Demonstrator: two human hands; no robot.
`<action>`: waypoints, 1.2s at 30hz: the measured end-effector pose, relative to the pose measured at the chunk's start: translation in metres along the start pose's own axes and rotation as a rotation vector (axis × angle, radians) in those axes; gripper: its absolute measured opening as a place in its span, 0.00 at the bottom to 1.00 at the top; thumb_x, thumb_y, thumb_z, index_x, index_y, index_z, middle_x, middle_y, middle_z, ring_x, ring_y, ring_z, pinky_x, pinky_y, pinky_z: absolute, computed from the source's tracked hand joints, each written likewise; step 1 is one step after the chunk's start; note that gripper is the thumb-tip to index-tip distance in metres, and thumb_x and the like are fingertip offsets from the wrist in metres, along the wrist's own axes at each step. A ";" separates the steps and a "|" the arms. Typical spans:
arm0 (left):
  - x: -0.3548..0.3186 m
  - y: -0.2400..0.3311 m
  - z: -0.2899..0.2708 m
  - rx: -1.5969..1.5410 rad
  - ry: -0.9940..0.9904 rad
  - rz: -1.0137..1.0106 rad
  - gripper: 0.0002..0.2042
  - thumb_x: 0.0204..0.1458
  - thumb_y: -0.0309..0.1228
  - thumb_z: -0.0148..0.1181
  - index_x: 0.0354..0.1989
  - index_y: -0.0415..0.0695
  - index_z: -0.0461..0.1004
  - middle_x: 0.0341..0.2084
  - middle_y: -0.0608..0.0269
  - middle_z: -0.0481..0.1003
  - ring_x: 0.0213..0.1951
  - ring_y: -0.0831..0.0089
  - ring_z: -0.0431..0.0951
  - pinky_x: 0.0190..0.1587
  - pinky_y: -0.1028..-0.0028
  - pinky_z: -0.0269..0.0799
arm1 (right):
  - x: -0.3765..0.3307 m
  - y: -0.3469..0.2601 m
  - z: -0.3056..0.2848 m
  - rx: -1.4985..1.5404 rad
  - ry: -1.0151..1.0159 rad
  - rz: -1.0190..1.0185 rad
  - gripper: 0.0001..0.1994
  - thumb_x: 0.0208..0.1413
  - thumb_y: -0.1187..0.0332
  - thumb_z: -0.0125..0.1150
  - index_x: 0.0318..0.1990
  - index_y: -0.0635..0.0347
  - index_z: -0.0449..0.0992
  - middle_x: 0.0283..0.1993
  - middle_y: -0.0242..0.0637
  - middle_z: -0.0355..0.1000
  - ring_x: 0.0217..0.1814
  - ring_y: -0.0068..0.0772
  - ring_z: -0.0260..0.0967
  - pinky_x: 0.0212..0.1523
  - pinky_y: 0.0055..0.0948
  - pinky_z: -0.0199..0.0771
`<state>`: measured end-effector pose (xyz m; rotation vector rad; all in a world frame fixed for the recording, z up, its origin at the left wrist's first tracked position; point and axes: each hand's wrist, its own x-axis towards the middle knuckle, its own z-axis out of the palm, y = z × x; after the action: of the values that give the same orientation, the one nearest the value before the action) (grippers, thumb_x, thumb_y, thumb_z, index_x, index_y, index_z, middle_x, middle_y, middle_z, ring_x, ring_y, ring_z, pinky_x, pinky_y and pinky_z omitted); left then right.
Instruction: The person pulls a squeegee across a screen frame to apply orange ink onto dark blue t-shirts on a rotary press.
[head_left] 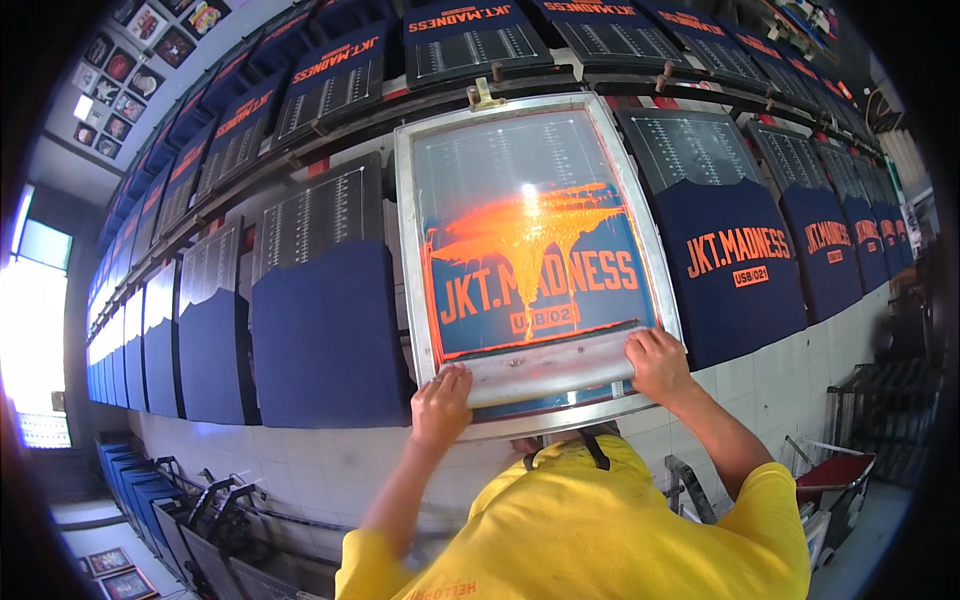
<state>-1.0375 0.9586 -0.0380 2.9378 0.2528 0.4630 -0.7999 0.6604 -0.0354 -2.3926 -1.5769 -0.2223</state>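
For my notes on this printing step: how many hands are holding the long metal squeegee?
2: the left hand grips the long metal squeegee at its left end, the right hand at its right end.

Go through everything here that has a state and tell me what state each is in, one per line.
Screen frame: lowered onto a board, orange ink spread on its mesh.
Squeegee: at the frame's near end, gripped at both ends.
Left hand: shut on the squeegee.
Right hand: shut on the squeegee.
Shirts on the right: printed orange.
Shirts on the left: unprinted, plain blue.
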 end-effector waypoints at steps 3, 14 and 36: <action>0.038 -0.021 0.009 -0.029 0.025 0.015 0.19 0.31 0.18 0.61 0.37 0.44 0.76 0.38 0.63 0.80 0.39 0.65 0.83 0.35 0.69 0.79 | 0.033 0.018 0.005 -0.024 -0.009 -0.003 0.08 0.36 0.77 0.60 0.28 0.60 0.72 0.33 0.37 0.69 0.36 0.42 0.70 0.36 0.37 0.76; 0.157 -0.085 0.027 -0.069 -0.063 -0.081 0.14 0.37 0.20 0.62 0.35 0.46 0.79 0.29 0.58 0.79 0.32 0.56 0.81 0.35 0.60 0.78 | 0.156 0.084 0.011 0.000 -0.164 0.063 0.11 0.37 0.73 0.68 0.31 0.62 0.77 0.36 0.41 0.76 0.42 0.46 0.76 0.42 0.41 0.78; 0.163 -0.051 -0.061 -0.067 0.031 -0.101 0.14 0.38 0.18 0.58 0.35 0.44 0.81 0.29 0.53 0.80 0.34 0.50 0.81 0.36 0.57 0.77 | 0.165 0.069 -0.073 -0.020 -0.005 0.022 0.06 0.43 0.71 0.64 0.31 0.58 0.77 0.34 0.40 0.77 0.38 0.47 0.76 0.38 0.45 0.77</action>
<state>-0.9117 1.0474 0.0578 2.8384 0.3800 0.4930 -0.6697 0.7572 0.0693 -2.4269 -1.5566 -0.2285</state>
